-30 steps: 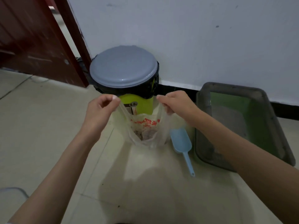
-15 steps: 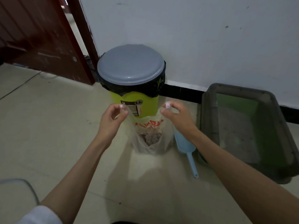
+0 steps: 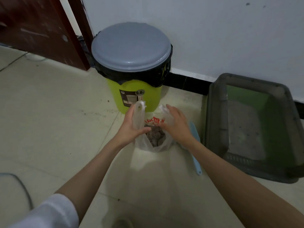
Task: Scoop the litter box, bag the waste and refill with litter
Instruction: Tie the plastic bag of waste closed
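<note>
Thin, see-through plastic bag (image 3: 139, 142); smooth matt plastic bin lid (image 3: 131, 46) at twelve o'clock; glossy floor tiles (image 3: 49, 112).

Pale cream floor tiles (image 3: 49, 122) with thin grout lines and scattered dark specks, dimly lit. Behind, a white wall (image 3: 213, 33) edged by a black baseboard (image 3: 187, 83); at upper left a dark red-brown wooden door (image 3: 32, 25). Near the left edge, a grey cable (image 3: 21, 186) curving over the tiles.
</note>
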Demonstrator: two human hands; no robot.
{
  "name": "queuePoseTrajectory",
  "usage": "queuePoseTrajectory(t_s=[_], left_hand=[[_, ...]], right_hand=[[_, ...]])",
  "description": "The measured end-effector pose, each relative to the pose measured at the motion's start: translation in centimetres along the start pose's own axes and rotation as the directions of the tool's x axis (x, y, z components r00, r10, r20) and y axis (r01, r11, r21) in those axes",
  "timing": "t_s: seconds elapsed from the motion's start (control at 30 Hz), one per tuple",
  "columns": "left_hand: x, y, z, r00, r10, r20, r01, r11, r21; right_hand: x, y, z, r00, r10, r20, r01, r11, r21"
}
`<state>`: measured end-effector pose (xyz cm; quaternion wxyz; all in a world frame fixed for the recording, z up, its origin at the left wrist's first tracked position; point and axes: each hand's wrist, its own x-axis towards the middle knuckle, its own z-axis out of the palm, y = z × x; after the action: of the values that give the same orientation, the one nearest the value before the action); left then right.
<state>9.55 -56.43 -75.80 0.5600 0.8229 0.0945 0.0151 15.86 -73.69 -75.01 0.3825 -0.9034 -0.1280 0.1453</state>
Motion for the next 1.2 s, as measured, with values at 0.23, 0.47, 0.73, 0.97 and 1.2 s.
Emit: queuePoseTrajectory(t_s=[0.23, 0.47, 0.73, 0.97, 1.2], left_hand=[[0.9, -0.3, 1.9, 0.981, -0.063, -0.182, 0.024, 0.978, -0.209], [0.1, 1.7, 2.1, 0.966, -0.06, -0.25, -0.113, 0.775, -0.622], [-0.4, -0.2, 2.0, 0.912, -0.391, -0.126, -0.082, 0.128, -0.988], [0.3, -0.3, 2.5, 0.882, -0.449, -0.142, 0.116, 0.5, -0.858], [-0.1, -1.2, 2.7, 0.891, -0.452, -0.045, 0.21, 0.498, -0.842]], right_hand=[[0.4, -0.7, 0.9, 0.979, 0.183, -0.084, -0.122, 0.869, 0.479], [0.9, -1.1, -0.5, 0.952, 0.304, 0.047, -0.198, 0.488, 0.85], [0.7, 0.7, 0.1, 0.887, 0.357, 0.293, -0.187, -0.303, 0.935], [0.7, 0.6, 0.9, 0.831, 0.449, 0.328, -0.37, 0.006, 0.929], [0.5, 0.8, 1.3, 0.825, 0.427, 0.37, -0.475, 0.168, 0.864]])
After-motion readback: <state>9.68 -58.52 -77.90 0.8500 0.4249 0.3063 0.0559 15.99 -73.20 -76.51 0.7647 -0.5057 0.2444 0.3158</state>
